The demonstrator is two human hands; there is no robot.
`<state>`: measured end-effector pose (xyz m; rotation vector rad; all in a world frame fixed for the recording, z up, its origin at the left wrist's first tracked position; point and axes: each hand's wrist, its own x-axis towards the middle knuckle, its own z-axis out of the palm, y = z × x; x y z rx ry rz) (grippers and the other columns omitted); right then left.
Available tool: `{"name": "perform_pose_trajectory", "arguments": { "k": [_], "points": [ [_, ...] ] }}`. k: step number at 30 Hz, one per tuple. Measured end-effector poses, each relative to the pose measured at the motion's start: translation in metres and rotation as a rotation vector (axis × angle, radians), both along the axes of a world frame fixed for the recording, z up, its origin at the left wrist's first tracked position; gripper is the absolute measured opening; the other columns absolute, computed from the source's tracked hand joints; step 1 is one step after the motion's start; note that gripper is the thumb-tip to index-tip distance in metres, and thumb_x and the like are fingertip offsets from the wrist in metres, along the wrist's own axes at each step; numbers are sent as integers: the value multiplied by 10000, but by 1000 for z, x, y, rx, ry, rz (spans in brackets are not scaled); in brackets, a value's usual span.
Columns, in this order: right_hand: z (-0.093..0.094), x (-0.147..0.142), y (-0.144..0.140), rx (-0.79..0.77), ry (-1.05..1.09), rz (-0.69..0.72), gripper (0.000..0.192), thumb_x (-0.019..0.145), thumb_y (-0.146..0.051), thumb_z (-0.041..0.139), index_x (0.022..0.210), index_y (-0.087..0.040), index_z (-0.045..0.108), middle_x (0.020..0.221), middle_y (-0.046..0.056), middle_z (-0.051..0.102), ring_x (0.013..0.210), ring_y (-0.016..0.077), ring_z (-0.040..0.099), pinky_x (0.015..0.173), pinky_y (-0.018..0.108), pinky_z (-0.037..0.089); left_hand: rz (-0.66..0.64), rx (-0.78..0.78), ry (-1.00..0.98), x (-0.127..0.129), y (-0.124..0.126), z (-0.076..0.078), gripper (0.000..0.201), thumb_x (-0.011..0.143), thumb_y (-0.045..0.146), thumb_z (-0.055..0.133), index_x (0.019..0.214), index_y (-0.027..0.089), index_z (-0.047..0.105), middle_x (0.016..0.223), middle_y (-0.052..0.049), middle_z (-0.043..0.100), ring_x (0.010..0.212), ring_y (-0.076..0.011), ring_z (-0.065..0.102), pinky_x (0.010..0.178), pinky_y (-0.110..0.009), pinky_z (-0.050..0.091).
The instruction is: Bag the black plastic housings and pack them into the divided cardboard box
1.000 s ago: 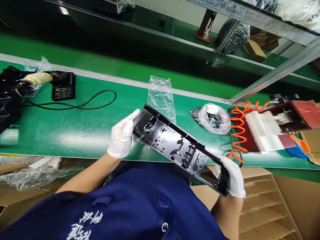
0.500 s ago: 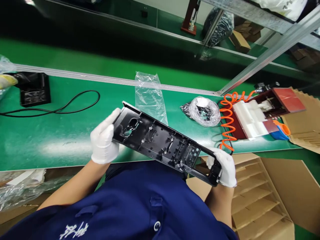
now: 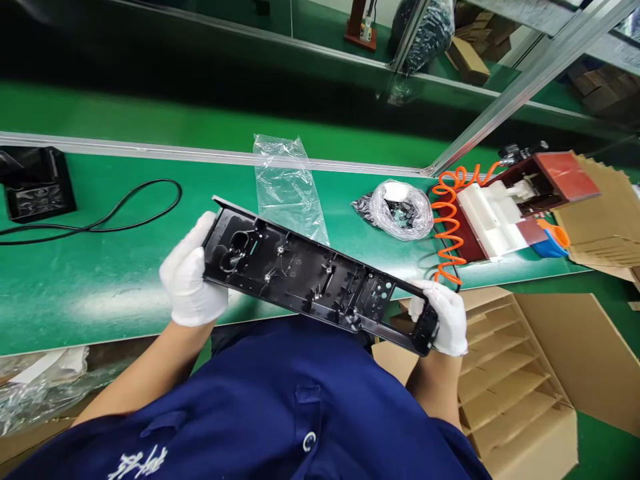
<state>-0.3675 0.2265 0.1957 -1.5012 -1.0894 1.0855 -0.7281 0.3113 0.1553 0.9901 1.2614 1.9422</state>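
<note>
Long black moulded plastic panel [image 3: 320, 277] held in air over near edge of green bench mat [image 3: 100, 267], ribbed inner side up. L white-gloved hand [image 3: 190, 280] clasps upper-left end; R white-gloved hand [image 3: 443, 317] clasps lower-right end. Clear crumpled plastic bag [image 3: 287, 183] on mat just behind panel. Orange coiled air hose [image 3: 447, 227] to right.

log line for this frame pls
left hand grip: near end of black plastic panel | right hand grip: other end | panel held above green bench edge | ribbed side up
</note>
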Motion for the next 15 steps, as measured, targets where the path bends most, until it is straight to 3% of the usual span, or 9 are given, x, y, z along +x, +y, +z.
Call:
{"name": "perform_pose_trajectory", "arguments": {
  "k": [5,15],
  "points": [
    [2,-3,3,-23,-10,1,300,909,-500,589,938,-238,732,485,7,553,401,187,479,405,325,337,-22,-30,-73,3,3,3,359,791,397,760,1089,199,799,1120,-52,785,1096,-281,719,1103,-459,511],
    [4,-3,4,-65,-25,92,415,961,-526,540,650,-260,608,466,24,531,420,187,470,445,347,346,19,-136,-53,-2,7,-4,392,809,455,718,1072,172,784,1188,-78,760,1172,-295,686,1108,-464,516]
  ]
}}
